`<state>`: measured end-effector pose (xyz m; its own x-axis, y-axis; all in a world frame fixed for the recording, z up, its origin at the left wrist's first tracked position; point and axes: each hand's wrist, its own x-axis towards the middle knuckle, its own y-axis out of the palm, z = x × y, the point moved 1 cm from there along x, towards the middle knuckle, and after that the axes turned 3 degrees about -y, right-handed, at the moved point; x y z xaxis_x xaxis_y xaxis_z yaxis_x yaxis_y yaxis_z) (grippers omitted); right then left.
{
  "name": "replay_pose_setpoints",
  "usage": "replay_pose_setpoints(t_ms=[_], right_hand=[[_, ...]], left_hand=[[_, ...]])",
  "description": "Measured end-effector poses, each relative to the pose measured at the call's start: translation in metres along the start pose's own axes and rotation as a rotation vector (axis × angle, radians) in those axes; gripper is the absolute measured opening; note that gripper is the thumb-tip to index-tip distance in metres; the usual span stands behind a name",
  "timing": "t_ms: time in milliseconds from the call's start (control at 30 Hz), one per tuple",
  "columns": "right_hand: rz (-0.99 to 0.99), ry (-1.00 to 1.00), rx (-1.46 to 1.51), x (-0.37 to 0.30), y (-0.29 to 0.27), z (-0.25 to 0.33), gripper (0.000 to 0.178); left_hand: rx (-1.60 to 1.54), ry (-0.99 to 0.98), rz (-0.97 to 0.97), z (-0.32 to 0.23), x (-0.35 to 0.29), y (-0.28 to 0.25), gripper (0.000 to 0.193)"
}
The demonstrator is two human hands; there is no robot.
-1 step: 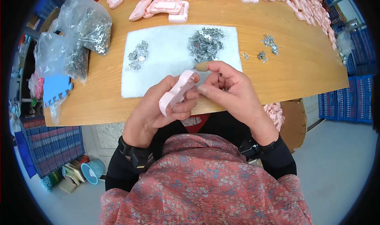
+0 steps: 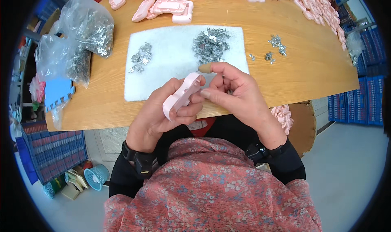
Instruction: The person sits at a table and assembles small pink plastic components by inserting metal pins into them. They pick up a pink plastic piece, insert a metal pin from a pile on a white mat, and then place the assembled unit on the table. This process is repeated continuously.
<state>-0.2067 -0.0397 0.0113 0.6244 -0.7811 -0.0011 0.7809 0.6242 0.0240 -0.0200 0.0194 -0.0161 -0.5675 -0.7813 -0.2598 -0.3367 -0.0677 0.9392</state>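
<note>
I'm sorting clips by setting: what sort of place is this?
Probably a small assembly workshop: many pink plastic shells and a heap of small metal pieces lie on a wooden table, with stacked blue containers beyond its right side.

Room over right worktop (image 2: 311,75), gap between metal piles (image 2: 211,47), bags (image 2: 91,22) blocking left, pink shells (image 2: 173,7) blocking far side

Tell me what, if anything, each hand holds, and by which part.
The left hand holds a pale pink plastic shell by its long sides. Whether the right hand holds anything cannot be told.
</note>
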Motion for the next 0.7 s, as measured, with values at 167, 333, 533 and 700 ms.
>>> replay_pose_setpoints(t_ms=[167,333,533,700], right_hand=[[0.009,0.057,-0.232,0.006,-0.007,0.005,0.021],[-0.022,0.115,-0.224,0.003,-0.012,0.004,0.019],[-0.004,0.039,-0.301,0.0,-0.024,0.017,0.022],[0.004,-0.024,-0.242,-0.006,-0.022,0.034,0.021]], left_hand=[[-0.05,-0.079,0.021,0.007,0.002,0.002,0.032],[0.0,-0.114,0.088,0.007,0.006,-0.001,0.029],[0.202,-0.164,0.048,0.002,0.013,0.019,0.022],[0.329,-0.107,-0.061,-0.005,0.01,0.036,0.028]])
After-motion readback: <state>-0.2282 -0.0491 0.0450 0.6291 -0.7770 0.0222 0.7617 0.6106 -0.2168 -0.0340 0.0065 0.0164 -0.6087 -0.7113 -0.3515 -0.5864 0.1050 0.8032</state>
